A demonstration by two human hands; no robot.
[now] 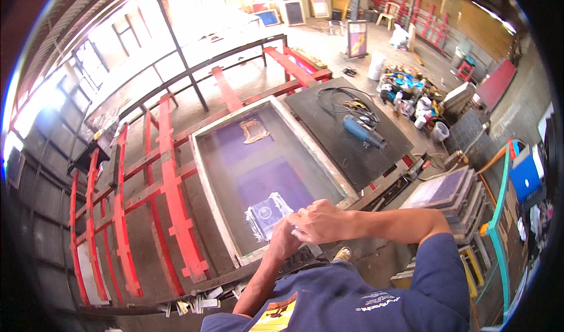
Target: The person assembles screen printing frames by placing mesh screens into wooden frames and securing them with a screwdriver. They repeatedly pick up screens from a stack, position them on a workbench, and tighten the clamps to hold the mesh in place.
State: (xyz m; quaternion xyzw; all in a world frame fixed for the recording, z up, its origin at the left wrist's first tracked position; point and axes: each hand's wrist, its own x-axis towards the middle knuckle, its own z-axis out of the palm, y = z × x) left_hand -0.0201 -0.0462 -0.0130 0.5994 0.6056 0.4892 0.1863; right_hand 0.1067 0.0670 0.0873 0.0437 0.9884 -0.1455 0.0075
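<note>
Two hands [305, 226] over one printing screen [264, 167]

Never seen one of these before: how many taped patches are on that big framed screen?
2: one under the hands, left hand, right hand, at the screen's near end; one at its far end.

A large screen-printing frame [267, 173] lies flat in the middle of the picture, its pale, worn wooden border set at a slant. Its mesh is greyish with purple patches and a brownish stencil shape near the upper corner. Low in the frame's centre, on the mesh, rests a small clear film sheet [267, 214] with a dark print and crinkled pale edges, tilted, partly covered by the hands.
</note>
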